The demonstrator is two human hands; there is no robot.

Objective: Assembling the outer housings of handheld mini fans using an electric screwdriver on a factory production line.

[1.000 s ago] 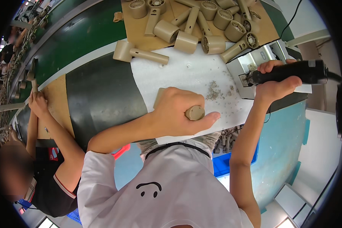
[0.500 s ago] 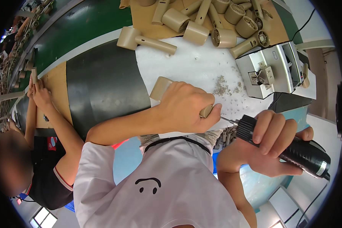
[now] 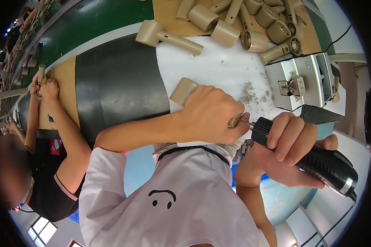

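Observation:
My left hand point(image 3: 214, 111) is closed round the handle of a beige hair dryer point(image 3: 184, 91). The dryer's round head sticks out beyond my knuckles, and the handle's end shows by my thumb. In my right hand point(image 3: 290, 144) is a black electric screwdriver point(image 3: 327, 166), its cord trailing off at the lower right. The thin bit points left and meets the handle's end, though my left thumb partly hides the contact. Past my hands, many tiny screws point(image 3: 248, 94) lie scattered on a white sheet point(image 3: 202, 61).
Several beige hair dryers point(image 3: 224, 33) are heaped on cardboard at the back; one point(image 3: 169, 39) lies apart, left of the heap. A silver screw feeder point(image 3: 305, 82) stands at the right. A dark mat point(image 3: 119, 82) separates me from a co-worker point(image 3: 62, 103) handling a beige piece at the left.
The screwdriver has shifted slightly left and up, bringing its bit to the end of the dryer's handle. The bench and its contents appear slightly farther right as the view shifts.

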